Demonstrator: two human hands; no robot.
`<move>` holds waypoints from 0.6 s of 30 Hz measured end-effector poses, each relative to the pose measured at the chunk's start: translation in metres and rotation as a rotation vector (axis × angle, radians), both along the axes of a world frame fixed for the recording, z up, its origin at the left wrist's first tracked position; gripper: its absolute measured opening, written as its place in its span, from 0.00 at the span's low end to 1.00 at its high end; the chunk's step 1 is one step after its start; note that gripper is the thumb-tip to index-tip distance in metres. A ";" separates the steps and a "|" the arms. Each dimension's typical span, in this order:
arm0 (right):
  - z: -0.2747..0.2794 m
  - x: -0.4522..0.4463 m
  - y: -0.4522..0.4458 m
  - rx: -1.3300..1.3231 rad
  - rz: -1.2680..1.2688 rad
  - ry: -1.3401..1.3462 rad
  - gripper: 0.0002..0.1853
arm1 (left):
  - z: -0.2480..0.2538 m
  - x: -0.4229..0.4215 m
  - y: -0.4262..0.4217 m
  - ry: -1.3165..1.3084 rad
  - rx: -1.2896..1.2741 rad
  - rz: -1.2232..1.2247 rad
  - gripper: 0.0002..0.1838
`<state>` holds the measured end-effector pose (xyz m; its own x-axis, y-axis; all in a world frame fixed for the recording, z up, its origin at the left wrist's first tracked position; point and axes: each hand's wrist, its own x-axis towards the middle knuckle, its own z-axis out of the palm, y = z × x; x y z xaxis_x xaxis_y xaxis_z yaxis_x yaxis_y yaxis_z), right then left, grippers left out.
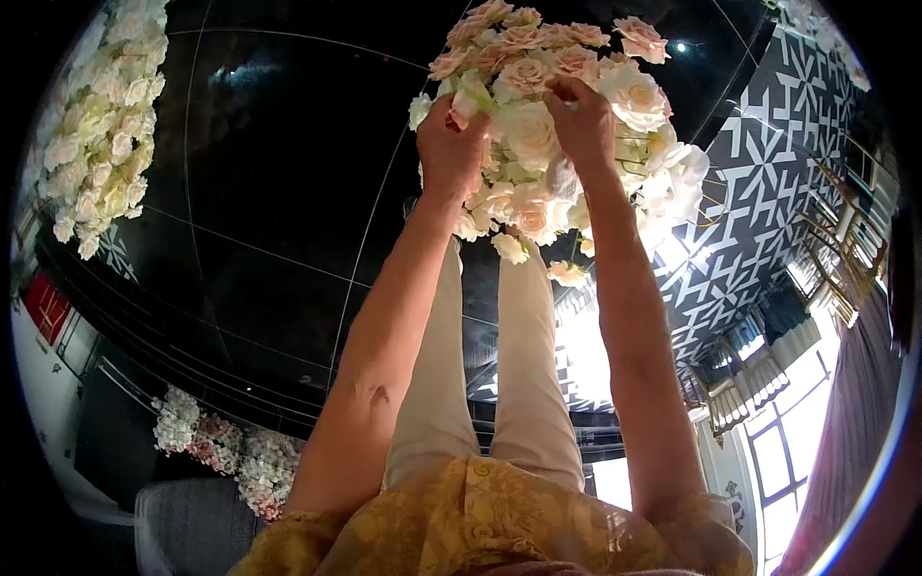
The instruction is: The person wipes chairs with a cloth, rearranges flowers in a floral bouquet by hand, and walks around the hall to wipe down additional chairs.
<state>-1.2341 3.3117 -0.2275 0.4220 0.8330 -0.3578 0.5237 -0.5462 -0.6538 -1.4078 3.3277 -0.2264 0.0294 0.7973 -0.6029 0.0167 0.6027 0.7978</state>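
Observation:
A large arrangement of cream, white and blush-pink roses (pixel 531 134) stands before me, over the dark floor. At its left side my left hand (pixel 453 149) is closed, its fingers and thumb gripping a pale cream-green rose (pixel 472 94). My right hand (pixel 583 120) reaches in from the right with bent fingers, the fingertips pinched at the edge of a blush rose (pixel 524 77) near the top. A big white rose (pixel 531 132) sits between the two hands. Exactly which petals each hand pinches is partly hidden by the fingers.
Glossy black floor tiles (pixel 279 144) lie around the arrangement. Another tall mass of white roses (pixel 110 125) stands at the left. More flowers (pixel 230 451) and a grey chair (pixel 187 523) are at lower left. Patterned black-and-white flooring (pixel 759 182) and gold-framed chairs (pixel 845 230) are on the right.

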 end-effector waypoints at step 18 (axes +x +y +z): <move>-0.070 -0.022 -0.019 0.120 -0.072 0.505 0.09 | -0.068 0.007 0.018 -0.199 0.168 -0.173 0.22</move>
<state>-1.2562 3.2924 -0.2974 0.2793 0.8559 -0.4352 0.0906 -0.4747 -0.8755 -1.4013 3.3456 -0.2944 0.2773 0.8581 -0.4322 -0.0589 0.4642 0.8838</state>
